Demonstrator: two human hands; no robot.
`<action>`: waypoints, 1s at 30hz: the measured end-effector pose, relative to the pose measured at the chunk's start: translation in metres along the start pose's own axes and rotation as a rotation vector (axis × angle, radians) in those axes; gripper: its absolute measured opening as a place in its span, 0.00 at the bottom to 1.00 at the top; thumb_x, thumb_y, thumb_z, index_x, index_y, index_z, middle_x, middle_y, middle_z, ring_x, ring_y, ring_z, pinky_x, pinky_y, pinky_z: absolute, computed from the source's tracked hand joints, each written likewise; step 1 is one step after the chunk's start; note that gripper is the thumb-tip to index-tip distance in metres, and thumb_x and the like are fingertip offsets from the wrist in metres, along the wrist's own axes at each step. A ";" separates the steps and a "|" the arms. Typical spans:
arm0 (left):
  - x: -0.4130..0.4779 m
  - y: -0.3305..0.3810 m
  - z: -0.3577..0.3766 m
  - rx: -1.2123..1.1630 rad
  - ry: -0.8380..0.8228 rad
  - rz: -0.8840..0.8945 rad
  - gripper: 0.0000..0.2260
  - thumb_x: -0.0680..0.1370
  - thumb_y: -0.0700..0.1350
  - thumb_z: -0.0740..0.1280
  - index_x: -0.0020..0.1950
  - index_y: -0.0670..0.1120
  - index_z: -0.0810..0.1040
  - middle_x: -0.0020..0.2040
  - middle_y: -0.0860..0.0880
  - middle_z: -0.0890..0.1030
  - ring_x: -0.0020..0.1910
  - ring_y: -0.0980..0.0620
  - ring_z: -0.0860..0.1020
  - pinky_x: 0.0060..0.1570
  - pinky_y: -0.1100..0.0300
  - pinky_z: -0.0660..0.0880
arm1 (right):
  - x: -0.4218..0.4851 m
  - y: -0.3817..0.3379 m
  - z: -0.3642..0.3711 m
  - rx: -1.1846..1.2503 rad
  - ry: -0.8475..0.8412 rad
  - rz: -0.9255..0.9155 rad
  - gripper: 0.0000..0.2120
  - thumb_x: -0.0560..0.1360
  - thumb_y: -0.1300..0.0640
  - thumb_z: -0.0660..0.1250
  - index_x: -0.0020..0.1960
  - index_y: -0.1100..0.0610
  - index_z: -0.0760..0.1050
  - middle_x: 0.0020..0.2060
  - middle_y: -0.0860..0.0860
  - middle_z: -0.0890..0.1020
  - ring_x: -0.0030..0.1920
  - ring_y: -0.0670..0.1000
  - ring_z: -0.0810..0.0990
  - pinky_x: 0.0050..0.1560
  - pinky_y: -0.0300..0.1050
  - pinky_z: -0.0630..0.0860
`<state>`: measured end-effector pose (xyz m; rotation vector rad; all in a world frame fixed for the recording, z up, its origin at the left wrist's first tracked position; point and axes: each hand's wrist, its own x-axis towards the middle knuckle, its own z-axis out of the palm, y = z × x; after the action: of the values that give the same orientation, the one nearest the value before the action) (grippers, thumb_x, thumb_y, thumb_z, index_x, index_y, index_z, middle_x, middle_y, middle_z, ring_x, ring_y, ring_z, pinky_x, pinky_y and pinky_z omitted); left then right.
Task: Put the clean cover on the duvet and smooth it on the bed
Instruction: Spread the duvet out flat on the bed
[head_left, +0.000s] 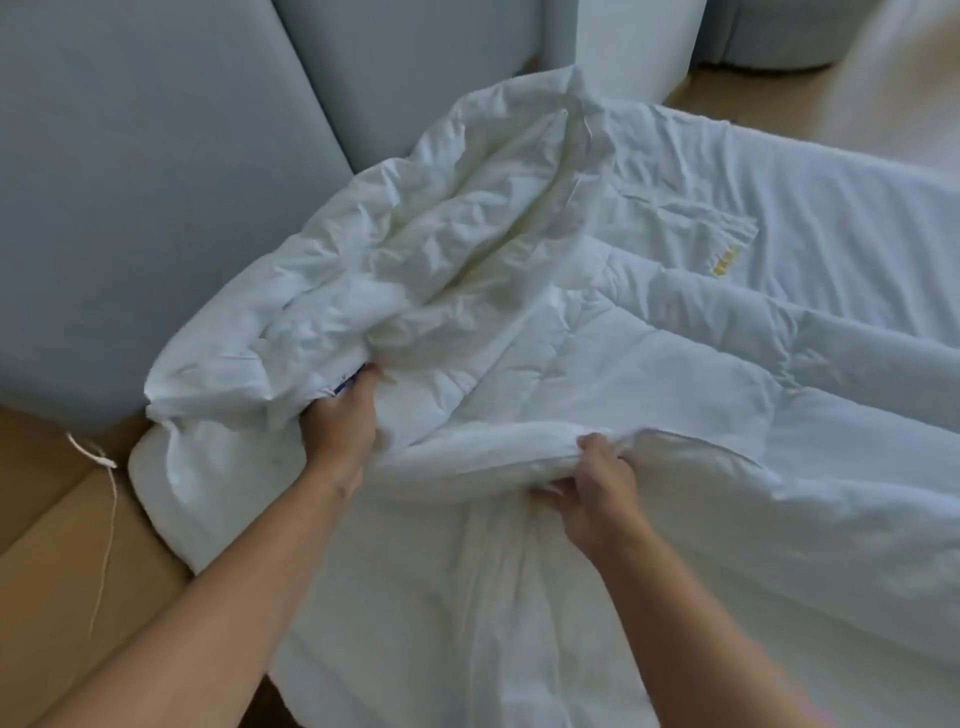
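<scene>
Both bare forearms are stretched forward from the lower edge of the view, over white bedding that is spread on the bed (857, 197). The left hand (340, 421) is held with its back upward and the wrist almost straight. Its fingers (368, 375) are curled and pressed together into the crumpled edge of the cover (415, 244), just beside a small blue label (347, 385). How far the fingertips go into the cloth cannot be told, because the folds hide them. The right hand (605, 488) is turned slightly inward, with its back toward the camera. A thick rolled fold of the quilted duvet (649, 374) is pinched by it: the fingers (597, 448) are hooked over the top of the fold, close together, and the thumb is pressed against it from below, on the left side. The two hands are kept apart, the left one a little further forward than the right. The cover is bunched in loose wrinkles in the middle and at the left of the bedding, partly over the duvet, which lies flatter at the right and toward the person. A small yellow mark (724, 260) is seen on the white cloth further right. Grey-blue padded panels (130, 208) stand behind the bedding on the left. A thin white cord (104, 460) lies on the wooden floor (47, 571) at the lower left.
</scene>
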<state>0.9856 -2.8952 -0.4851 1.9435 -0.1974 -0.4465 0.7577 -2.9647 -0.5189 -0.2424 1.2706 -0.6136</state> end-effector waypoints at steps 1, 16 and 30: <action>0.019 0.019 0.005 0.016 -0.007 0.080 0.17 0.67 0.59 0.76 0.47 0.48 0.84 0.51 0.43 0.84 0.54 0.37 0.82 0.54 0.34 0.79 | 0.007 -0.035 0.013 0.034 -0.039 -0.061 0.11 0.81 0.58 0.58 0.60 0.61 0.74 0.51 0.63 0.80 0.44 0.62 0.81 0.44 0.64 0.80; 0.044 0.072 0.183 -0.307 -0.363 -0.468 0.41 0.56 0.58 0.85 0.66 0.47 0.79 0.58 0.45 0.84 0.53 0.45 0.84 0.42 0.47 0.82 | 0.083 -0.187 0.059 -0.326 -0.119 -0.264 0.45 0.70 0.34 0.73 0.79 0.35 0.51 0.73 0.48 0.70 0.61 0.59 0.79 0.54 0.65 0.80; 0.023 0.155 0.380 0.597 -1.160 0.249 0.45 0.71 0.66 0.73 0.81 0.59 0.53 0.81 0.49 0.57 0.79 0.47 0.58 0.74 0.51 0.58 | 0.177 -0.157 -0.070 -1.823 0.379 -0.245 0.60 0.60 0.30 0.74 0.80 0.47 0.45 0.79 0.54 0.51 0.79 0.64 0.47 0.71 0.74 0.53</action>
<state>0.8668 -3.2888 -0.4817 1.9326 -1.4215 -1.4239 0.6745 -3.1802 -0.6060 -1.8455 1.8539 0.5282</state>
